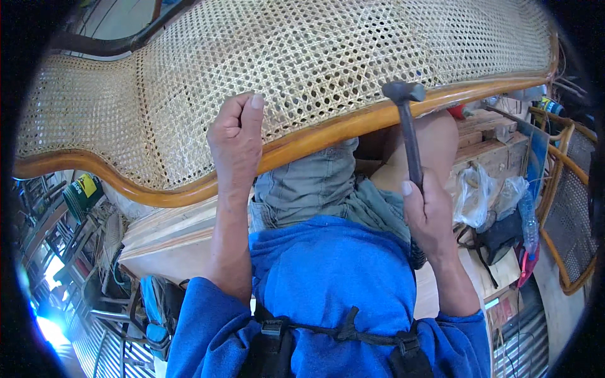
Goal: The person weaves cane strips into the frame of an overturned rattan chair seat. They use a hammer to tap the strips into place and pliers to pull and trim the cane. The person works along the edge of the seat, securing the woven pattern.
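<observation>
Where the cane panel [302,57] dips at its left end, a green container with a yellow label [82,198] stands beyond the near edge, among dim clutter. Lower down, a blue-and-black bag [151,309]. Next, pale wooden boards [170,233], partly under the panel's near edge. Panel itself runs from far left nearly to far right, before the person, close over the knees: open hexagonal weave, glossy orange-brown rail [340,127] along the near edge, a darker woven seam crossing it left of centre.

Left hand [238,135]: above the near rail, left of the panel's middle. Grip closed, fingers curled, thumb pointing up; cannot tell if anything small is pinched inside. Contact with the rail unclear.

Centre: grey-green shorts [309,183] and blue shirt [334,264], below the near edge.

Hammer [410,135]: right of the middle, head up, overlapping the line where rail meets weave; touch uncertain. Right hand [432,211] has its grip wrapped round the lower handle, thumb laid along it.

Farther right, clear plastic bags [474,196], then a clear bottle [529,217]. Far right, another wood-framed cane piece [570,214], tilted.
</observation>
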Demonstrator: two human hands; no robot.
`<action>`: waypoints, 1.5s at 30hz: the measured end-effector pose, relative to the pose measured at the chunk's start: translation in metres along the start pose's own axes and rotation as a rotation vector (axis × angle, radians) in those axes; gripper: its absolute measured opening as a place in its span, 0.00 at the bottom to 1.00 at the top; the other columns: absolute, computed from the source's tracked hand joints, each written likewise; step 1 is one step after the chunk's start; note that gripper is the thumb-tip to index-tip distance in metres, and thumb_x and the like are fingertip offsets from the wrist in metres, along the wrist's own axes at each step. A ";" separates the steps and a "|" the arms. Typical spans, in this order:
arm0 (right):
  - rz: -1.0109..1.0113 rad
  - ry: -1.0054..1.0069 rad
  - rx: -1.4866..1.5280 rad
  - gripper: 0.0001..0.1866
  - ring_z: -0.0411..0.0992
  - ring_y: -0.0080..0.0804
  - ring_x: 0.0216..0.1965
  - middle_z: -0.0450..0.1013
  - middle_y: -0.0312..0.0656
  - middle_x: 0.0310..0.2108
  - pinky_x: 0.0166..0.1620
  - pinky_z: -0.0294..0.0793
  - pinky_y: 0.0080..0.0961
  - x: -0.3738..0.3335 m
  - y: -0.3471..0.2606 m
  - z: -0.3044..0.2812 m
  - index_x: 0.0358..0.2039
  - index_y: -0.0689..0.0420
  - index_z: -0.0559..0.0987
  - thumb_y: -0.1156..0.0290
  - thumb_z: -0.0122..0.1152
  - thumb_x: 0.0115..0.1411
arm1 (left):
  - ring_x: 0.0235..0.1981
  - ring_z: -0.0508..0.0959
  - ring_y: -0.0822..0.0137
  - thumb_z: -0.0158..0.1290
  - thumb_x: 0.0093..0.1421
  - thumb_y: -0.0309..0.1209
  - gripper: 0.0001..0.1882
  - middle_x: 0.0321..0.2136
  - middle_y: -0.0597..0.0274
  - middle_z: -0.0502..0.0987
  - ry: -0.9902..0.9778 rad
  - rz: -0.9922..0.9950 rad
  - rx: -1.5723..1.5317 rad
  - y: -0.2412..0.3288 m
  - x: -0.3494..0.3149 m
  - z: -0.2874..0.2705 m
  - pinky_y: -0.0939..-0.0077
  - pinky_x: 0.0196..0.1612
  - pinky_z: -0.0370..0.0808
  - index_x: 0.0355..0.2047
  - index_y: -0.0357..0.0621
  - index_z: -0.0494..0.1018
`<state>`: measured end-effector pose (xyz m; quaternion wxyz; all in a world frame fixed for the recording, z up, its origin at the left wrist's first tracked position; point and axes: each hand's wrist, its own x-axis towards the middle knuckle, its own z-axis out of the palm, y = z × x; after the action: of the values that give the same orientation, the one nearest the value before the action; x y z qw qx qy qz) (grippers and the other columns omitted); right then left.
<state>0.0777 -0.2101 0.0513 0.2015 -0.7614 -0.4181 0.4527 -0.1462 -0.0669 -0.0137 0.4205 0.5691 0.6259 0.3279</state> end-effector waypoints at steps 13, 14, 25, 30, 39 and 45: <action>-0.056 0.008 -0.074 0.11 0.69 0.55 0.29 0.68 0.57 0.26 0.33 0.67 0.41 0.005 0.006 0.005 0.36 0.64 0.69 0.68 0.49 0.60 | 0.20 0.60 0.84 0.51 0.61 0.32 0.09 0.19 0.75 0.66 -0.016 -0.020 -0.059 -0.001 -0.001 0.000 0.87 0.22 0.59 0.31 0.38 0.74; -0.028 -0.025 -0.132 0.11 0.69 0.54 0.28 0.69 0.56 0.25 0.33 0.67 0.41 0.007 0.007 0.004 0.37 0.64 0.70 0.68 0.50 0.60 | 0.20 0.60 0.84 0.51 0.61 0.32 0.09 0.18 0.75 0.66 -0.021 -0.017 -0.050 -0.001 -0.001 -0.001 0.87 0.22 0.59 0.31 0.38 0.74; 0.016 -0.122 -0.226 0.11 0.69 0.47 0.25 0.67 0.53 0.22 0.32 0.68 0.36 0.013 0.015 0.005 0.35 0.65 0.70 0.68 0.48 0.61 | 0.20 0.59 0.84 0.50 0.61 0.32 0.09 0.18 0.76 0.65 -0.021 0.019 -0.033 0.000 -0.001 0.000 0.87 0.22 0.59 0.31 0.38 0.74; -0.004 0.018 0.053 0.12 0.69 0.50 0.27 0.67 0.55 0.24 0.34 0.67 0.38 0.000 0.007 0.006 0.34 0.64 0.69 0.66 0.48 0.61 | 0.20 0.59 0.85 0.51 0.61 0.32 0.09 0.18 0.76 0.65 -0.009 -0.012 -0.031 0.003 -0.001 0.000 0.87 0.21 0.58 0.32 0.38 0.74; 0.053 -0.018 0.084 0.14 0.68 0.52 0.29 0.67 0.56 0.25 0.35 0.67 0.41 -0.002 0.005 0.010 0.34 0.64 0.69 0.63 0.47 0.62 | 0.21 0.59 0.85 0.51 0.61 0.32 0.08 0.19 0.77 0.65 -0.013 -0.031 -0.015 0.003 -0.001 -0.001 0.88 0.23 0.58 0.31 0.39 0.74; 0.067 -0.125 -0.059 0.13 0.68 0.52 0.29 0.67 0.55 0.25 0.35 0.66 0.41 0.009 0.008 0.006 0.33 0.64 0.68 0.65 0.48 0.61 | 0.21 0.60 0.85 0.51 0.60 0.32 0.08 0.20 0.78 0.65 -0.015 -0.045 -0.046 0.002 0.001 -0.001 0.89 0.24 0.59 0.31 0.38 0.74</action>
<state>0.0785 -0.2078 0.0379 0.1374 -0.7509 -0.4174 0.4931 -0.1459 -0.0659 -0.0114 0.4455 0.5475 0.6277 0.3283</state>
